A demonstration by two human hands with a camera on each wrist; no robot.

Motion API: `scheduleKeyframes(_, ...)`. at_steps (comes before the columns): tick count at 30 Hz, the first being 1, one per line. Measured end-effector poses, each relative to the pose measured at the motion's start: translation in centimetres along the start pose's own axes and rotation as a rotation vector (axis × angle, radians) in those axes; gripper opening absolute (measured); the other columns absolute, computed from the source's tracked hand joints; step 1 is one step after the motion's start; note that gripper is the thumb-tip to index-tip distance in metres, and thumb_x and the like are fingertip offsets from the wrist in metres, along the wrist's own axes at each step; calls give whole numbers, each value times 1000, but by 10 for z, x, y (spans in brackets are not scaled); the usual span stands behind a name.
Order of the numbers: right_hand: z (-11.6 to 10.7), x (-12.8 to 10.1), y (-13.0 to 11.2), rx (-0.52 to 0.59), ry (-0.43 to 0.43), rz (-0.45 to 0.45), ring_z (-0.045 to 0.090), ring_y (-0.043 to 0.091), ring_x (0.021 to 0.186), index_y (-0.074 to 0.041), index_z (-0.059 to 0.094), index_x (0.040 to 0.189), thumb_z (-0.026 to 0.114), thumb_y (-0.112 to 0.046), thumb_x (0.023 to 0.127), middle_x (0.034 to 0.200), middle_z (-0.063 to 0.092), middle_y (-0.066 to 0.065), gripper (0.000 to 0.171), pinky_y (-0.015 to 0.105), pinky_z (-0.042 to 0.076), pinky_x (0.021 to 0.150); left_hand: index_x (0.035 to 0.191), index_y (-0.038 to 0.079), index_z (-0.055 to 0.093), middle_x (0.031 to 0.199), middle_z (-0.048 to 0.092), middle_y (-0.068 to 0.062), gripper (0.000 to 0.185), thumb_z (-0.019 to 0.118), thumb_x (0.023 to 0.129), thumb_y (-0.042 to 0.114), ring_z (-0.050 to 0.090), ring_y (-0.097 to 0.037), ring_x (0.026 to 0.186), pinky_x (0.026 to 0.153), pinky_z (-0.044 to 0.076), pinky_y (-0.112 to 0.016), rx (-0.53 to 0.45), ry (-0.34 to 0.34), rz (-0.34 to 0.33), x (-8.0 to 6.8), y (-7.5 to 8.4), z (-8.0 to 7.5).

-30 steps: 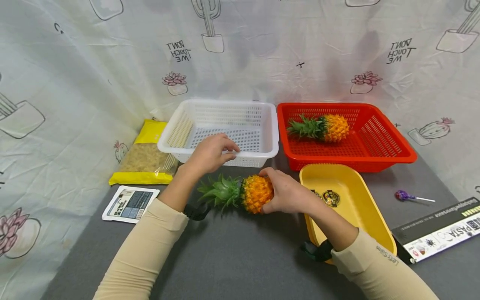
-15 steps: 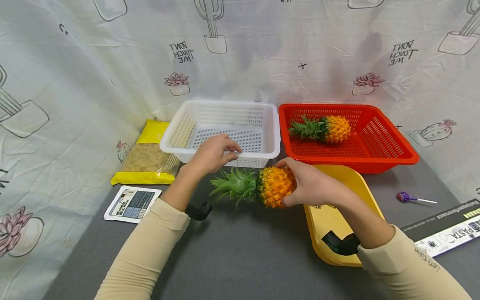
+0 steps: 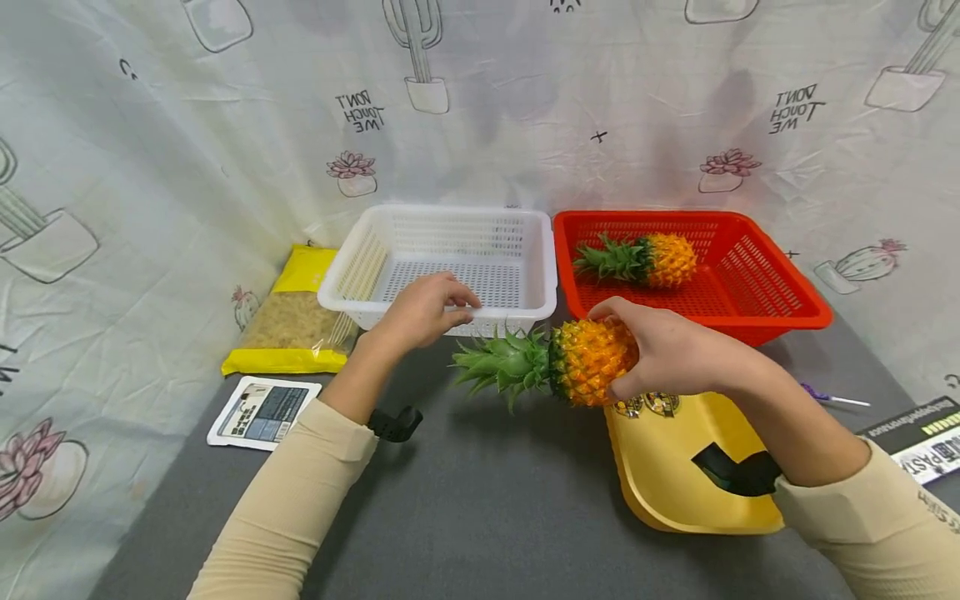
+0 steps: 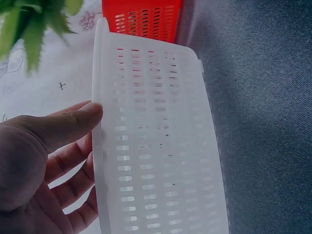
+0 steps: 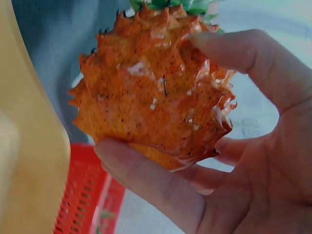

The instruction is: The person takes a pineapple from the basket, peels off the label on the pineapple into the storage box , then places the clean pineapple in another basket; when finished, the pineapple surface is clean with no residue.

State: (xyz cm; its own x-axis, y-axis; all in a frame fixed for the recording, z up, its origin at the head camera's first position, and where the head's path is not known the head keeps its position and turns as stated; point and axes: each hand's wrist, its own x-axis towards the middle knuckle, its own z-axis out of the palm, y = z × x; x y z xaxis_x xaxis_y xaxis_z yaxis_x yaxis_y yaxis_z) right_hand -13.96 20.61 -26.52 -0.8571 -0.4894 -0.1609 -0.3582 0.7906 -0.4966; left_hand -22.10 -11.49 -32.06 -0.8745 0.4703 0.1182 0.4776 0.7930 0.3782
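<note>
My right hand [image 3: 660, 350] grips a toy pineapple [image 3: 581, 362] by its orange body, held in the air in front of the red basket [image 3: 787, 304], green leaves pointing left. The right wrist view shows my fingers [image 5: 146, 180] and thumb curled round the pineapple [image 5: 156, 97]. My left hand [image 3: 427, 310] holds the near rim of the white basket [image 3: 525, 229], thumb outside and fingers [image 4: 73, 175] inside the wall of the white basket [image 4: 156, 161]. A second pineapple [image 3: 645, 260] lies inside the red basket.
A yellow tray [image 3: 690, 467] lies under my right forearm. A yellow bag of pasta [image 3: 288, 321] and a small card [image 3: 262, 412] sit at the left. A lollipop [image 3: 832, 398] and a pasta box [image 3: 918, 442] lie at the right. A printed cloth hangs behind.
My right hand has lifted the pineapple off the grey table and carried it right and up toward the red basket. The left hand stayed on the white basket's rim.
</note>
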Motion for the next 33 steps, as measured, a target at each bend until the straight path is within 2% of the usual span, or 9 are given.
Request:
scheduleKeyframes(5, -15, -5, 6, 4, 0, 34, 59, 22, 108, -19, 46, 144, 87, -25, 73, 136, 59, 7, 82, 40, 52, 88, 121, 12, 77, 113, 67, -9, 24, 71, 99, 18, 65, -31, 110, 93, 53, -45, -15, -9, -3, -2, -2, -1)
scheduleKeyframes(13, -42, -7, 18, 19, 21, 57, 57, 29, 116, -11, 41, 148, 87, -22, 76, 140, 55, 16, 86, 51, 47, 99, 120, 12, 78, 111, 67, -9, 23, 71, 99, 18, 65, -30, 109, 92, 53, -45, -26, -1, 0, -2, -4, 0)
scheduleKeyframes(22, -66, -5, 34, 2, 42, 71, 55, 34, 121, -9, 41, 146, 87, -17, 77, 146, 49, 23, 83, 57, 46, 101, 119, 12, 78, 109, 68, -9, 23, 73, 97, 18, 66, -29, 106, 91, 52, -45, -15, 21, -2, -3, -4, 1)
scheduleKeyframes(29, -78, -6, 54, -3, 56, 125, 57, 31, 117, -13, 38, 148, 87, -19, 79, 147, 46, 20, 84, 41, 52, 91, 119, 12, 78, 109, 68, -9, 24, 74, 96, 18, 65, -28, 106, 92, 52, -44, -7, 31, 13, -2, -3, 2)
scheduleKeyframes(33, -87, -6, 67, -6, 65, 135, 56, 33, 115, -10, 36, 148, 86, -17, 80, 145, 45, 22, 84, 35, 52, 86, 118, 13, 79, 108, 68, -8, 23, 75, 96, 18, 65, -28, 104, 91, 52, -44, -2, 39, 19, -1, -2, 2)
